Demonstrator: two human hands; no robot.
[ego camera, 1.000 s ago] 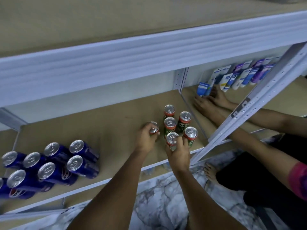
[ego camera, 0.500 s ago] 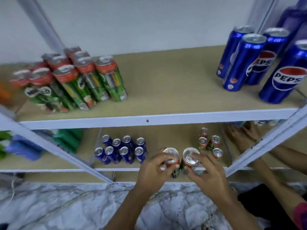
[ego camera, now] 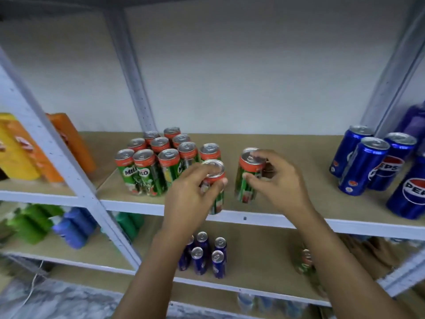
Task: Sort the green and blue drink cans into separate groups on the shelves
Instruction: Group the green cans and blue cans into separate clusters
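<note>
My left hand (ego camera: 190,192) grips a green Milo can (ego camera: 215,180) by its top, over the front edge of the upper shelf (ego camera: 138,203). My right hand (ego camera: 273,180) holds a second green can (ego camera: 247,178) at the same shelf, a little to the right. A cluster of several green Milo cans (ego camera: 158,162) stands just left of them. Several blue Pepsi cans (ego camera: 372,166) stand at the right end of this shelf. On the shelf below, several blue cans (ego camera: 204,254) stand in the middle and a green can (ego camera: 305,261) shows blurred to the right.
White slanted shelf posts (ego camera: 57,157) cross the left side. Yellow and orange packs (ego camera: 27,148) stand on the upper left bay. Green and blue bottles (ego camera: 57,224) lie on the lower left shelf. A purple bottle (ego camera: 414,125) stands at the far right.
Both hands took a green can each from the lower shelf and rose with them to the upper shelf beside the green cluster. The view tilted upward.
</note>
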